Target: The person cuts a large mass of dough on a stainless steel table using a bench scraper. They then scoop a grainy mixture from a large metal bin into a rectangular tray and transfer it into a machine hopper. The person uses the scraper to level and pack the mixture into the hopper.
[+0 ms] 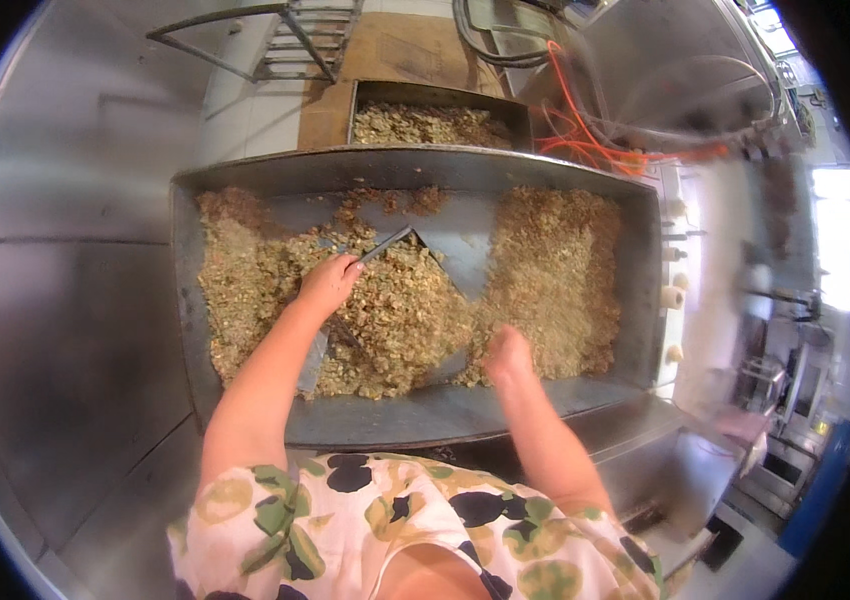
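A large metal trough (415, 425) lies across in front of me, with loose, chopped yellow-brown material (555, 280) spread in it. My left hand (330, 285) is closed on the rim of a squarish metal pan (385, 244), left of the middle. A heap of the same material (405, 310) covers most of this pan, so its full shape is hidden. My right hand (508, 354) is down at the material on the right of the heap. Its fingers are blurred and partly sunk from sight.
Beyond the trough stands a smaller metal bin (525, 122) with similar material. A metal rack (310, 40) is at the far left, and an orange hose (570, 90) lies at the far right. A steel wall (65, 250) rises on my left.
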Demonstrator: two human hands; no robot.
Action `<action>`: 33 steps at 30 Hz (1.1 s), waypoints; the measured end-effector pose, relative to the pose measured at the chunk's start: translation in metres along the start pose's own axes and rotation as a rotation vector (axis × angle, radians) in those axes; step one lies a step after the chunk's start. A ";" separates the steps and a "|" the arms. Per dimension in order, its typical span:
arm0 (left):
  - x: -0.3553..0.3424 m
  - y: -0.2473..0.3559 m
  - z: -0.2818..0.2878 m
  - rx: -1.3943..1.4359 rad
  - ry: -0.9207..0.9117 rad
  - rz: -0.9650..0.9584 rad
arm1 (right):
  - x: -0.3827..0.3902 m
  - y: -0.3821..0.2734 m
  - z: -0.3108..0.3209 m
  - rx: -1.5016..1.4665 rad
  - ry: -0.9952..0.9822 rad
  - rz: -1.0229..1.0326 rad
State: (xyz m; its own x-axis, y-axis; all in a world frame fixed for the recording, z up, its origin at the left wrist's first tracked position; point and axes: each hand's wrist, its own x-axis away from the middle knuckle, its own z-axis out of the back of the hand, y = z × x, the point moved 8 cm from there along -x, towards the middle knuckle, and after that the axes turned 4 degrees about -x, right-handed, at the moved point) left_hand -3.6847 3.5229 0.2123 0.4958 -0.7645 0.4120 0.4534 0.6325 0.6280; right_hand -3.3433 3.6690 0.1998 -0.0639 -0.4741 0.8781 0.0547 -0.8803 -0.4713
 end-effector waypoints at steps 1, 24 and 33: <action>-0.010 0.002 -0.001 0.010 -0.073 0.057 | 0.003 0.026 0.000 -0.059 -0.015 -0.136; -0.052 0.016 -0.027 -0.490 -0.094 -0.045 | -0.091 0.107 -0.005 -0.221 -0.001 -0.160; -0.065 -0.003 -0.017 -0.286 -0.080 0.142 | -0.018 0.029 -0.026 -0.108 -0.033 -0.052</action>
State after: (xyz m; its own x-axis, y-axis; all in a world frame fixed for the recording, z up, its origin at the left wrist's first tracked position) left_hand -3.7055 3.5727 0.1727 0.5146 -0.6664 0.5395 0.5794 0.7341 0.3542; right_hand -3.3666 3.6516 0.1684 -0.0314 -0.4281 0.9032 -0.0561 -0.9014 -0.4292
